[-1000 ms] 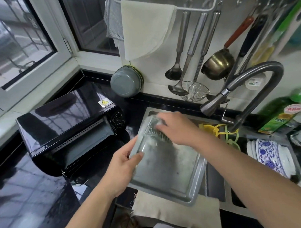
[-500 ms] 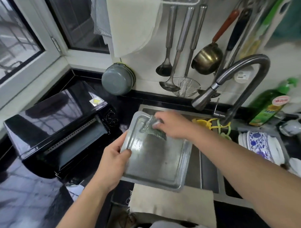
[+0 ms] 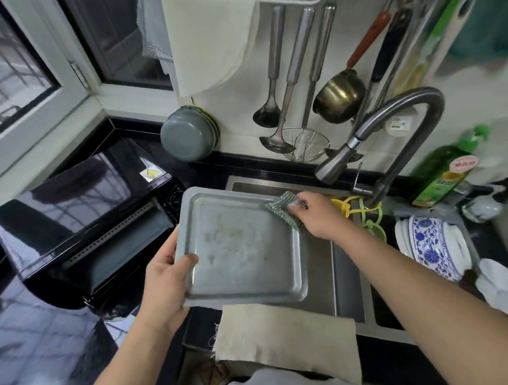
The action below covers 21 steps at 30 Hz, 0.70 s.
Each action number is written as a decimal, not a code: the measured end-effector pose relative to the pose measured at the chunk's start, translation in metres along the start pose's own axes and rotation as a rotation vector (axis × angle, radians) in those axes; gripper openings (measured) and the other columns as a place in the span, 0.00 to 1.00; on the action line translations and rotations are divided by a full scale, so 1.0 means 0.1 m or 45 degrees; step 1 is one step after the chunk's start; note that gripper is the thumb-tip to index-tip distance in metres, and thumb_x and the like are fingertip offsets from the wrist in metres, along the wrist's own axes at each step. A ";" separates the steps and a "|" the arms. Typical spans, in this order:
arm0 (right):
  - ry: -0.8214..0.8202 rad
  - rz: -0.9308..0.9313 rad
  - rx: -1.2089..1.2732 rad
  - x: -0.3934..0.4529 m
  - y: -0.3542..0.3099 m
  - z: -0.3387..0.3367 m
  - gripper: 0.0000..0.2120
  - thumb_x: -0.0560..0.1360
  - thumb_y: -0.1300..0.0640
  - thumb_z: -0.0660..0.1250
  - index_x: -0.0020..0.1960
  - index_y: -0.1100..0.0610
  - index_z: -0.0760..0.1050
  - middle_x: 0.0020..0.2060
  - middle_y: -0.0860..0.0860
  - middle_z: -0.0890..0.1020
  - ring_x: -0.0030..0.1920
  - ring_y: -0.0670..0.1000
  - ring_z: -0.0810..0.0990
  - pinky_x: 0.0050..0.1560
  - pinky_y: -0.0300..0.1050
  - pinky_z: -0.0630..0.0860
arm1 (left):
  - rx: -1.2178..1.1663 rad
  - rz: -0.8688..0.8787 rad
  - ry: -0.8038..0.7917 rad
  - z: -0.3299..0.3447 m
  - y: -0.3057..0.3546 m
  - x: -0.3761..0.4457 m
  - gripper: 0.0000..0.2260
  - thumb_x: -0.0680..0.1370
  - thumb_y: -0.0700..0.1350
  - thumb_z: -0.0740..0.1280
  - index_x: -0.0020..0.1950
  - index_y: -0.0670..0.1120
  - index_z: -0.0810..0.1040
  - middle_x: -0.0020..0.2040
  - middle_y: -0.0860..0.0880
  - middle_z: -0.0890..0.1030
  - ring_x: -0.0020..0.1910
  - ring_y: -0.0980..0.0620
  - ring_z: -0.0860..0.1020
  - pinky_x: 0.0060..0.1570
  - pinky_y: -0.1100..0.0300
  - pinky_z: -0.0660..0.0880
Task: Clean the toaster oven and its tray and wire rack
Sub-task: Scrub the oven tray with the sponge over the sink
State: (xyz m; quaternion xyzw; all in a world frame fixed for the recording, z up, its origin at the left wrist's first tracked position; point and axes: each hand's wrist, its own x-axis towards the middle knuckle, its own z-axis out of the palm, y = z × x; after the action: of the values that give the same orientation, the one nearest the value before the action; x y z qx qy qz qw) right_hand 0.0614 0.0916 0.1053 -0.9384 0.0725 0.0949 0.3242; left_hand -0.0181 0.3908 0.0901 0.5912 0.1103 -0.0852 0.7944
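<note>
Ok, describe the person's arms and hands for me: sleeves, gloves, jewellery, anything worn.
Both hands, the left hand and the right hand, are bare: no gloves, and no rings show. Both forearms are uncovered as far as the frame reaches, with no sleeve, watch or bracelet in view.

Your tray (image 3: 243, 250) is dull silver-grey with pale yellowish specks in the middle. Scrubber (image 3: 285, 210) at its far right corner: grey-green, ribbed. Toaster oven (image 3: 83, 209) at the desk's left: glossy black, yellow-and-white sticker on top. Bowl (image 3: 430, 246) at the sink's right edge: white with blue floral pattern. Bottle (image 3: 439, 174) behind it: green, red-and-white label. Beige cloth (image 3: 286, 338) over the sink's near edge.
</note>
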 end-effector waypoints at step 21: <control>0.131 0.427 0.509 -0.47 -0.01 0.45 0.07 0.79 0.48 0.66 0.46 0.49 0.77 0.41 0.47 0.82 0.42 0.50 0.81 0.36 0.45 0.75 | -0.271 -0.031 0.169 0.23 -0.03 0.06 0.33 0.75 0.27 0.57 0.69 0.58 0.81 0.62 0.45 0.85 0.60 0.39 0.84 0.55 0.39 0.82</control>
State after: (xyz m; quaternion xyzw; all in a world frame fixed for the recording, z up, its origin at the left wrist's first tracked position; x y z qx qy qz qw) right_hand 0.0105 0.1236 0.0819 -0.8342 0.2606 0.0832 0.4789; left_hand -0.0119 0.3678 0.0917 0.5066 0.1783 -0.0431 0.8425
